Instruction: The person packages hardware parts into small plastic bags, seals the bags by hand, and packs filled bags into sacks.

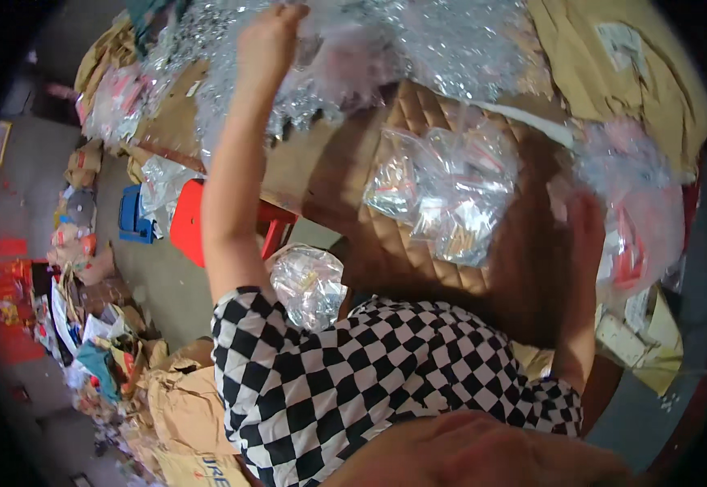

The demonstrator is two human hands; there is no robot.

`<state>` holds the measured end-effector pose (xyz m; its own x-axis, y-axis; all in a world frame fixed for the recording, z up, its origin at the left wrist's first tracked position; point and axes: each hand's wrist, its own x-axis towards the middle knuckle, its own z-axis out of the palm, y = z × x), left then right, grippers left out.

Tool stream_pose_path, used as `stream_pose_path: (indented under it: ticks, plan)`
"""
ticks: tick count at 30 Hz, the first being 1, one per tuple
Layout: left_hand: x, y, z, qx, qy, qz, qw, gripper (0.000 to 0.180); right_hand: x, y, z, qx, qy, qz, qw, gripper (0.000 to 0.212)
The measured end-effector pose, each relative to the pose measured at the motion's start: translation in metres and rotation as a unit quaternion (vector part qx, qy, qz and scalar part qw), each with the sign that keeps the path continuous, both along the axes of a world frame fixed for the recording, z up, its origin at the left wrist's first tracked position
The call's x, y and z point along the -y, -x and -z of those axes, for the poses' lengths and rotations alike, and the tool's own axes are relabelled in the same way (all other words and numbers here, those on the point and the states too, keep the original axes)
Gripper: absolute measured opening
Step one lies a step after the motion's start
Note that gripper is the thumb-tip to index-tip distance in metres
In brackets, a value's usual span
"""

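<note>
My left arm stretches far forward over a wide heap of shiny small clear plastic bags [459, 40]. At its end my left hand [270, 39] is closed with curled fingers, and whatever may be in them is too small to make out. On the right, my right hand [585, 217] is dim and smeared, so its fingers do not show clearly. It is beside a large clear plastic bag [645, 219] with pink and red inside. Between my arms, several filled zip bags [463, 191] lie in a loose pile on a brown quilted mat [406, 256], some holding small tan pieces.
Brown paper sacks [625, 61] lie at the far right. To the left are a red plastic stool [187, 223], a blue stool [133, 215] and a container of filled clear bags [309, 284]. Sacks and cluttered goods [106, 325] line the floor farther left.
</note>
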<state>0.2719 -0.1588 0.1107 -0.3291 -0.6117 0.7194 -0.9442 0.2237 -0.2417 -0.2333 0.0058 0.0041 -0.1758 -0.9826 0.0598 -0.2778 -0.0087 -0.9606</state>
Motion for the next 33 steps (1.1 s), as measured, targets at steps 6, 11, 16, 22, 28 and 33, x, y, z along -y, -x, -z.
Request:
stream_pose_path:
  ticks: [6, 11, 16, 22, 28, 33]
  plan:
    - [-0.089, 0.086, -0.058, 0.062, 0.121, 0.19, 0.972, 0.029, 0.023, 0.025, 0.005, 0.034, 0.073, -0.008, 0.997, 0.031]
    - [-0.152, 0.161, 0.007, -0.242, -0.363, 0.277, 0.856, 0.016, 0.029, -0.05, -0.06, -0.015, 0.202, -0.043, 0.978, 0.025]
    - [-0.177, 0.203, 0.043, -0.288, -0.436, 0.378, 0.764, 0.015, 0.005, -0.086, -0.084, -0.111, 0.194, -0.27, 0.937, 0.024]
    - [-0.19, 0.211, 0.035, -0.281, -0.445, 0.418, 0.741, 0.021, 0.001, -0.057, -0.095, -0.42, 0.275, -0.409, 0.762, 0.014]
    - [-0.186, 0.213, 0.02, -0.26, -0.438, 0.452, 0.732, 0.027, 0.005, -0.055, -0.086, -0.292, 0.28, -0.461, 0.79, 0.013]
    - [-0.175, 0.194, -0.009, -0.226, -0.401, 0.457, 0.761, 0.024, -0.009, -0.056, -0.114, -0.374, 0.364, -0.349, 0.778, 0.013]
